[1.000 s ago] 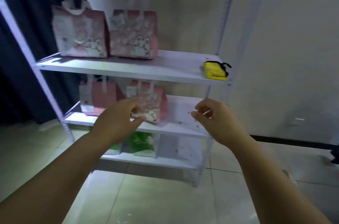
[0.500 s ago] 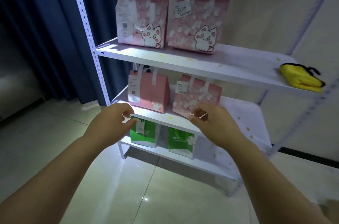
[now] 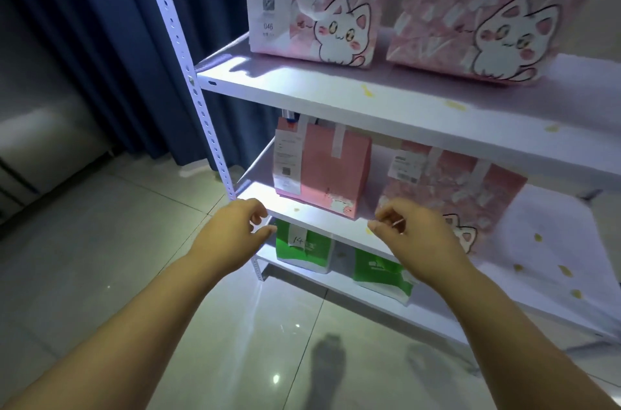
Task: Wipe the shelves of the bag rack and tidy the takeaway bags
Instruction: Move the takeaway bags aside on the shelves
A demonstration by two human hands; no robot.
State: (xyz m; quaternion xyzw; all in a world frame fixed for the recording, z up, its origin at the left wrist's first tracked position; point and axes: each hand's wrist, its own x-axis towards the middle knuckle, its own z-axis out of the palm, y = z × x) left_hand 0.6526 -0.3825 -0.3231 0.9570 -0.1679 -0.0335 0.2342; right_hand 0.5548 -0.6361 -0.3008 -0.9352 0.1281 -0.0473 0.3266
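Observation:
A white bag rack (image 3: 302,86) fills the right half of the view. Its upper shelf carries two pink cat-print bags, one on the left (image 3: 312,2) and one on the right (image 3: 487,6). On the middle shelf (image 3: 312,211) stand a plain pink bag (image 3: 326,171) and a pink patterned bag (image 3: 450,187). Two green bags, one (image 3: 302,248) beside the other (image 3: 379,270), sit on the bottom shelf. My left hand (image 3: 232,234) hovers at the middle shelf's front left corner, fingers loosely curled, holding nothing. My right hand (image 3: 413,234) hangs before the patterned bag, fingers curled and empty.
Small yellow specks (image 3: 453,105) lie scattered on the shelves. A dark blue curtain (image 3: 100,39) hangs left of the rack behind its perforated post (image 3: 188,80). Glossy floor tiles (image 3: 134,258) lie below.
The view has moved closer to the rack and swung left, so the yellow item on the upper shelf is out of frame. Both hands stay held out, curled and empty.

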